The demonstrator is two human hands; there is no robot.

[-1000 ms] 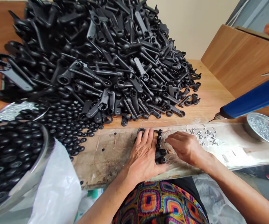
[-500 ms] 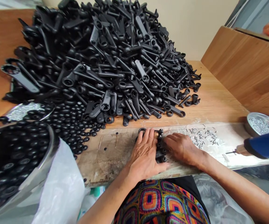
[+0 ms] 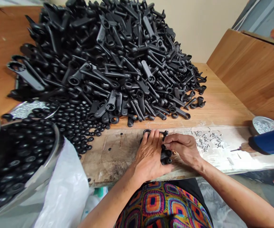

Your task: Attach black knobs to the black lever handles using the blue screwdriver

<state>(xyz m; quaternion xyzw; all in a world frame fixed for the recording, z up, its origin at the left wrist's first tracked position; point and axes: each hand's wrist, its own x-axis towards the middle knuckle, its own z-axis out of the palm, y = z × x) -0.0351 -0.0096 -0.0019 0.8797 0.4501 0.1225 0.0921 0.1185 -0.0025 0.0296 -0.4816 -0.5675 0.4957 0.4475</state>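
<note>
My left hand (image 3: 150, 156) lies with its fingers spread over a black plastic lever arm (image 3: 157, 133), and a ring end (image 3: 146, 131) shows above the fingertips. My right hand (image 3: 182, 148) comes in from the right, its fingertips pinching the black parts (image 3: 166, 156) next to my left hand. Both hands rest on a scarred wooden board (image 3: 108, 155). Part of the black pieces is hidden under my fingers.
A huge heap of black lever arms (image 3: 108, 57) and black round pieces (image 3: 75, 123) fill the table behind. Silver pins (image 3: 208, 139) lie on a white sheet. A metal bowl (image 3: 263, 126), a blue power tool (image 3: 270, 141), and a metal basin of black wheels (image 3: 25, 152) stand nearby.
My right hand has moved left and closed onto the black parts. The blue tool has dropped from upper right to lower right. My left hand stays on the arm.
</note>
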